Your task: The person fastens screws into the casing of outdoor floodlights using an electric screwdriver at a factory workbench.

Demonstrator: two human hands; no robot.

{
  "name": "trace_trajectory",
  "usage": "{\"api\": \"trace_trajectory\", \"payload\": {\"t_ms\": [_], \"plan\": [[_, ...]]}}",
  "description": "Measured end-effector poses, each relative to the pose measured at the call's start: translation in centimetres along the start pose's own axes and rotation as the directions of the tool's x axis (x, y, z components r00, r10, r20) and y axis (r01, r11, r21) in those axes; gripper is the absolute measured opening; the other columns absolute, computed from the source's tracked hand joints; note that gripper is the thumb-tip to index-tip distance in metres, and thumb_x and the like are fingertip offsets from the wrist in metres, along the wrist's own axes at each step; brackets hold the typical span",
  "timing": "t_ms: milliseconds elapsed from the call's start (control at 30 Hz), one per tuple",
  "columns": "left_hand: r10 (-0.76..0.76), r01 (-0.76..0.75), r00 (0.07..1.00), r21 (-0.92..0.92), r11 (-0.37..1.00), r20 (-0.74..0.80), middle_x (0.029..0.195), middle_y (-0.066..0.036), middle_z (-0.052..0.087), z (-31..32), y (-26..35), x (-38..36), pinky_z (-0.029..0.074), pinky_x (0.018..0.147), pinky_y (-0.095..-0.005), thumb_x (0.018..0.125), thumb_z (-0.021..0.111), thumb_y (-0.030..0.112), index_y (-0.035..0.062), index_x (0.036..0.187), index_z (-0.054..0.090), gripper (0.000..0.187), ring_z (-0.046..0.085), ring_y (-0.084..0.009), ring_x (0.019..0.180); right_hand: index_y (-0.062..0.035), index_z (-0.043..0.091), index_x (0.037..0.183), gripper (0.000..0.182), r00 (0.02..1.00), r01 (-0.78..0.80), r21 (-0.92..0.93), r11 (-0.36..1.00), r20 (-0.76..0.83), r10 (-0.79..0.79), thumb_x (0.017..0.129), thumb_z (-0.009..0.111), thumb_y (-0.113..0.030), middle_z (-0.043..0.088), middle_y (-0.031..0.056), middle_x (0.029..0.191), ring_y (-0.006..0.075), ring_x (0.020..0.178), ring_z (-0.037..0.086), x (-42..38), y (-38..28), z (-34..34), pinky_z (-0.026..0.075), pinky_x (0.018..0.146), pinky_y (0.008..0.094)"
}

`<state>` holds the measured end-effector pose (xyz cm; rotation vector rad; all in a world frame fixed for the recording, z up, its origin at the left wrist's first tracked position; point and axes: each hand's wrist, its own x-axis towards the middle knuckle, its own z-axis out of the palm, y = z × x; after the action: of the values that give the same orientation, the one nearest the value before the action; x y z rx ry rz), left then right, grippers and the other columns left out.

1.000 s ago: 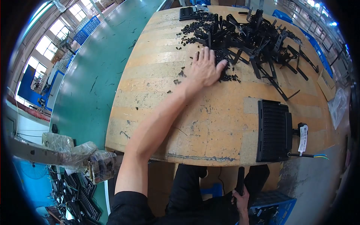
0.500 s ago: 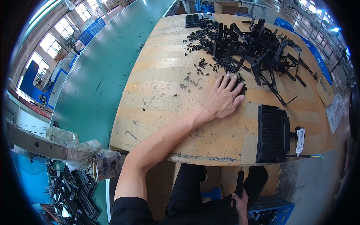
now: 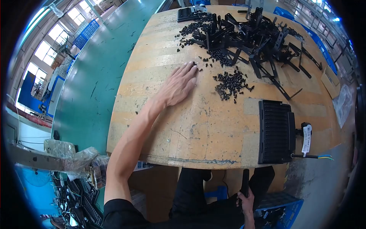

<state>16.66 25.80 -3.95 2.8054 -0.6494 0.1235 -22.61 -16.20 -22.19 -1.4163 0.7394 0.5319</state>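
My left hand point(image 3: 178, 84) lies flat on the wooden tabletop, its fingers stretched forward. A few small black screws point(image 3: 195, 64) show at its fingertips; what lies under the palm is hidden. To its right is a loose pile of black screws point(image 3: 230, 84). Below the table edge, by my lap, my right hand point(image 3: 247, 200) is wrapped round a black, bar-shaped tool point(image 3: 245, 181), held upright; its exact kind cannot be made out. A black finned lamp housing point(image 3: 277, 131) with a white label and wires rests at the table's right front.
Black metal brackets point(image 3: 263, 45) lie heaped at the back right, with more screws point(image 3: 219, 57) beside them. A second black housing point(image 3: 187, 14) is at the far edge. The green surface point(image 3: 103, 68) runs along the left. A blue crate point(image 3: 291, 215) stands below right.
My left hand has moved left and slightly forward across the table, off the screw pile, which is now uncovered. The right hand still holds the black tool. The view has shifted slightly.
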Motion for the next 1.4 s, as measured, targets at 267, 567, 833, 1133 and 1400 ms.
{"api": "trace_trajectory", "payload": {"t_ms": [267, 567, 833, 1133, 1400], "plan": [[-0.048, 0.05, 0.999, -0.076, 0.996, 0.021, 0.169, -0.014, 0.04, -2.7, 0.9, -4.9, 0.021, 0.131, -0.0462, 0.115, 0.035, 0.044, 0.0088, 0.157, 0.051, 0.057, 0.029, -0.0316, 0.159, -0.0052, 0.055, 0.143, 0.051, 1.0, -0.007, -0.001, 1.0, 0.004, 0.007, 0.094, 0.069, -0.006, 0.061, 0.0054, 0.076, 0.0153, 0.049, 0.059, 0.0, -0.4, 0.1, 0.047, 0.042, 0.0304], [-0.034, -0.004, 0.979, -0.189, 0.982, -0.199, 0.149, -0.018, 0.062, -2.5, -0.6, -0.6, 0.05, 0.112, -0.0432, 0.103, 0.049, 0.001, 0.004, 0.14, 0.066, 0.041, 0.062, -0.0357, 0.133, -0.0054, 0.057, 0.14, 0.047, 0.999, -0.031, 0.01, 0.999, 0.017, 0.031, 0.094, 0.07, -0.006, 0.061, 0.0054, 0.076, 0.0144, 0.048, 0.058, 0.5, 0.2, -0.3, 0.047, 0.04, 0.0292], [-0.032, -0.003, 0.979, -0.175, 0.984, -0.2, 0.135, -0.018, 0.071, -2.6, -0.5, -1.8, 0.051, 0.109, -0.0456, 0.096, 0.052, -0.003, -0.0003, 0.117, 0.075, 0.031, 0.067, -0.038, 0.124, -0.0039, 0.059, 0.136, 0.044, 0.999, -0.036, 0.023, 0.999, -0.003, 0.036, 0.094, 0.069, -0.011, 0.061, 0.006, 0.077, 0.0158, 0.05, 0.059, 0.9, -0.6, 0.2, 0.046, 0.042, 0.0301], [0.027, -0.016, 0.99, 0.079, 0.997, -0.141, 0.105, -0.012, 0.073, -1.9, 0.5, 1.8, 0.053, 0.093, -0.0446, 0.095, 0.067, 0.009, 0.0013, 0.11, 0.077, 0.019, 0.067, -0.0316, 0.103, -0.0039, 0.061, 0.124, 0.032, 0.999, -0.03, 0.028, 0.999, -0.019, 0.03, 0.094, 0.07, -0.01, 0.061, 0.0061, 0.077, 0.0159, 0.05, 0.059, 1.0, -0.2, 0.3, 0.047, 0.042, 0.0305], [0.126, -0.057, 0.979, 0.378, 0.924, -0.159, 0.106, -0.008, 0.071, -2.8, 2.9, 0.8, 0.049, 0.09, -0.038, 0.092, 0.069, 0.01, 0.0057, 0.102, 0.077, 0.013, 0.065, -0.026, 0.101, -0.0044, 0.059, 0.13, 0.037, 1.0, -0.003, 0.051, 0.999, 0.003, 0.003, 0.096, 0.071, -0.011, 0.061, 0.0057, 0.077, 0.0148, 0.051, 0.06, 1.0, 0.3, -0.8, 0.047, 0.042, 0.0297]]}}
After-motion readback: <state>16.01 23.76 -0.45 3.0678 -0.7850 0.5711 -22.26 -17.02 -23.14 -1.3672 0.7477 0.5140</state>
